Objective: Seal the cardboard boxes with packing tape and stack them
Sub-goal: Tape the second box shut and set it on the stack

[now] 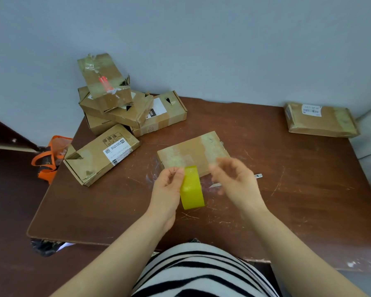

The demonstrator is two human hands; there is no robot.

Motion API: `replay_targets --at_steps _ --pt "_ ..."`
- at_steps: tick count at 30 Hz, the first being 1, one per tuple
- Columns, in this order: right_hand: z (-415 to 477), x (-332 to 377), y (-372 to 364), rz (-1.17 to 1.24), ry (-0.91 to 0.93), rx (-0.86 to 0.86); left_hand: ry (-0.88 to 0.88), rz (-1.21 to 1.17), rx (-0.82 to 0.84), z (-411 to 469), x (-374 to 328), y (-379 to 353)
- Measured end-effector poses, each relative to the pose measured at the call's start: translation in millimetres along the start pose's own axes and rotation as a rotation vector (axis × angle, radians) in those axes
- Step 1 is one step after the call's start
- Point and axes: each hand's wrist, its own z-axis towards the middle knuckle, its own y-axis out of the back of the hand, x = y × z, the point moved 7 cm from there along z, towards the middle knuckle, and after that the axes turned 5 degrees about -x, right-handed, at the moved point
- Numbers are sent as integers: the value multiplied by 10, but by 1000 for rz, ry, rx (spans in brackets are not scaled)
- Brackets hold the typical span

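Observation:
My left hand [168, 185] grips a yellow roll of packing tape [192, 188] on edge, just above the brown table [116, 202]. Right of the roll, my right hand [234, 179] is blurred, its fingers loosely curled, and I cannot tell whether it pinches a tape end. A flat cardboard box [193, 151] with old tape patches lies on the table just beyond both hands. At the back left, several cardboard boxes [116, 103] sit in a loose pile. One more box [101, 153] lies at the left, overhanging the table edge.
A taped box [320, 120] with a white label lies at the table's far right corner. A small knife [258, 175] lies on the table behind my right hand. An orange bag [49, 159] sits on the floor to the left. A pale wall runs behind the table.

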Motion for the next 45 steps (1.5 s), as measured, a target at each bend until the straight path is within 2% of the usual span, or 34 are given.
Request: replay_targets --at_steps 3,8,12,15,17,19,22,25,27,29,31,35,37,40,43,45 --pt "-54 -173 -119 -277 2 144 77 -29 20 6 92 -62" --pt "-37 -235 -95 -345 92 90 183 7 66 54 187 -152" --pt "-103 -218 -19 -538 199 38 69 298 69 159 206 -29" --pt "-172 -347 -17 -816 242 78 40 336 5 251 178 153" --pt "-217 -558 -88 -992 240 178 -92 490 1 356 135 236" --pt "-262 -803 -193 -1136 229 281 -303 779 56 426 83 196" --pt "-276 -955 -269 -1234 221 310 -476 1066 101 528 86 75" --pt "-167 -774 -185 -1166 298 114 -536 1309 113 661 106 -28" --pt "23 -524 -72 -1018 368 -97 -558 1425 112 742 124 -88" --pt "352 -361 11 -845 340 -205 -589 1510 128 804 141 -183" --pt "735 -292 -36 -831 305 -187 -639 1593 153 864 192 -266" --pt "1276 -414 -277 -1058 275 -20 -728 1749 166 973 353 -257" --pt "1373 -575 -350 -1147 265 43 -773 1754 134 1015 409 -245" --pt "1416 -638 -373 -1184 275 45 -723 1748 164 1052 439 -283" --pt "1417 -583 -331 -1064 283 81 -710 1680 214 1031 397 -252" --pt "1470 -570 -213 -810 228 33 -571 1491 153 1071 387 -108"
